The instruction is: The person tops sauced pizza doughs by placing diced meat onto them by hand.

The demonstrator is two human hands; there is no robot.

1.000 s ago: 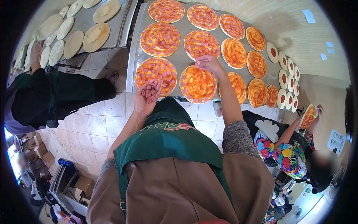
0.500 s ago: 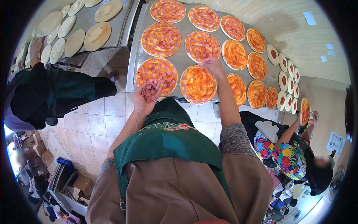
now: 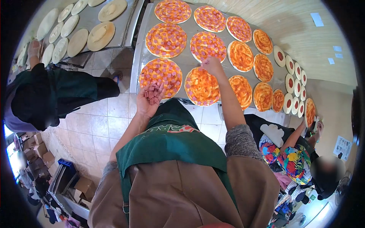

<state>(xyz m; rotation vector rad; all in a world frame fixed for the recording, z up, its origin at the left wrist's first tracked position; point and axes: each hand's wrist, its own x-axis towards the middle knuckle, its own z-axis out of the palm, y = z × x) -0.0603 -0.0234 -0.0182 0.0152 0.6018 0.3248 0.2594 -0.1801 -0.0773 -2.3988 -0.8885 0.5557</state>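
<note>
Cupped palm up, my left hand holds a heap of pink meat cubes over the lower edge of a pizza covered with cubes. My right hand is at the top edge of the neighbouring pizza, its fingers pressed together; whatever they hold is too small to make out. That pizza has red sauce and a few cubes along its edges. Just above my right hand lies another pizza with cubes.
More sauced pizzas and small dough rounds with red centres lie on the metal table. A co-worker at left reaches over plain dough rounds. Another at right holds a pizza.
My right hand has shifted slightly along the top edge of the pizza, its fingers now closer together. The co-worker at right has moved the held pizza lower. My left hand stays in place.
</note>
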